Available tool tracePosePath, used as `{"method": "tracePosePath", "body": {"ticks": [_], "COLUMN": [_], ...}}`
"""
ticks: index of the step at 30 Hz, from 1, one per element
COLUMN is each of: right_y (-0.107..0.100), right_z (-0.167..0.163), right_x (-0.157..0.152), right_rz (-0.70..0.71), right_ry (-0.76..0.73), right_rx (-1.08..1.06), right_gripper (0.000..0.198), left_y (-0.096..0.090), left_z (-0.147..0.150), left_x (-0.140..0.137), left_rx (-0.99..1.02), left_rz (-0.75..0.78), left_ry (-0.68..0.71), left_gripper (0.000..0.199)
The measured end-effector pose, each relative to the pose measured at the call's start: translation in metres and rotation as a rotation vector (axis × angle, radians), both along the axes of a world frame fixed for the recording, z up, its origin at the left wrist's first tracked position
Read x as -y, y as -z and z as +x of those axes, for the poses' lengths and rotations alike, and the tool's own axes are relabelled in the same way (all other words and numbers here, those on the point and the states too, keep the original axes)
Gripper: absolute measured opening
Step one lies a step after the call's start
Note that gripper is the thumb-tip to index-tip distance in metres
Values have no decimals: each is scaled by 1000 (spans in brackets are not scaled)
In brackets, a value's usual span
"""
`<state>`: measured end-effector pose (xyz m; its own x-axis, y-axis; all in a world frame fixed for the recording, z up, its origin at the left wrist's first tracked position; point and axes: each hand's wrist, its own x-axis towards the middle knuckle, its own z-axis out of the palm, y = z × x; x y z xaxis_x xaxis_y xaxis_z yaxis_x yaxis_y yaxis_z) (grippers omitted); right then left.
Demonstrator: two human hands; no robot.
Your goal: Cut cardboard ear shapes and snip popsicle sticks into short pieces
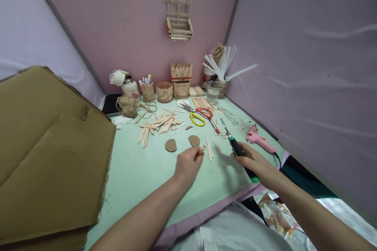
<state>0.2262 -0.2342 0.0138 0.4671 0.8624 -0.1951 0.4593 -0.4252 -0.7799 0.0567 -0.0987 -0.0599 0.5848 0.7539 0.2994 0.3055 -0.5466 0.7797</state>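
Observation:
My left hand (188,164) is closed over the mint-green table, its fingers pinching a small piece of wooden stick (202,148) whose end just shows. My right hand (255,160) grips the black-and-green handle of a knife (235,147), its narrow metal blade pointing up and away from me. Between the hands lie pale pointed slivers of wood (209,150). Just beyond my left fingers is a brown cardboard disc with a cut edge (194,140); a similar cardboard disc (171,145) lies to its left.
Scissors (197,113) with red and yellow handles lie mid-table, beside piled wooden sticks (166,121). A pink glue gun (260,141) lies at right. Twine (129,106), decorated pots (165,92) and a plastic cup of water (212,93) stand behind. Large cardboard (55,145) covers the left.

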Motion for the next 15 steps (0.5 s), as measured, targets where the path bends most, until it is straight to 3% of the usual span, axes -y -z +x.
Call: {"method": "tracePosePath", "body": {"ticks": [3, 5, 11, 15], "right_y": [3, 6, 2, -5], "right_z": [-12, -19, -39, -53], "right_x": [14, 20, 27, 30], "right_rz": [166, 163, -47, -116], "right_ry": [-8, -16, -78, -138], "right_rx": [-556, -610, 90, 298], "right_gripper": [50, 48, 51, 54], "left_y": [1, 1, 0, 2], "left_z": [0, 1, 1, 2], "left_x": [-2, -3, -4, -5], "left_rx": [15, -32, -103, -114], "left_rz": [17, 29, 75, 96], "left_ry": [-22, -25, -33, -24], "left_gripper": [17, 18, 21, 19]}}
